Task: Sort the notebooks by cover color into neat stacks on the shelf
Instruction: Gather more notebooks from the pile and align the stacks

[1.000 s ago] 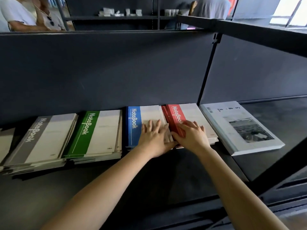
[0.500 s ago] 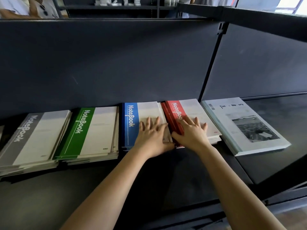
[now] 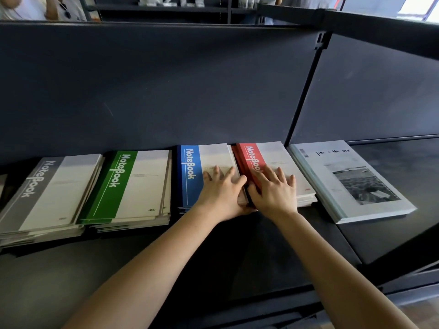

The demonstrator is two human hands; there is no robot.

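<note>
Left hand (image 3: pixel 222 195) presses blue stack (image 3: pixel 190 186), right hand (image 3: pixel 275 197) red stack (image 3: pixel 273 155) (fingers (image 3: pixel 279 174) spread, seemingly flat).

- Four piles of notebooks lie in a row along the back of the shelf (image 3: pixel 237 252), against the back panel (image 3: pixel 166 91).
- From left to right: first stack (image 3: pixel 47 193), second stack (image 3: pixel 133 186), third stack (image 3: pixel 192 172), fourth stack (image 3: pixel 275 157).
- The third and fourth stacks sit just beside each other.
- A single book (image 3: pixel 351 181) lies just right of the fourth stack.
- The left hand (image 3: pixel 221 193) lies flat on the third stack and the right hand (image 3: pixel 273 193) on the fourth, side by side.
</note>
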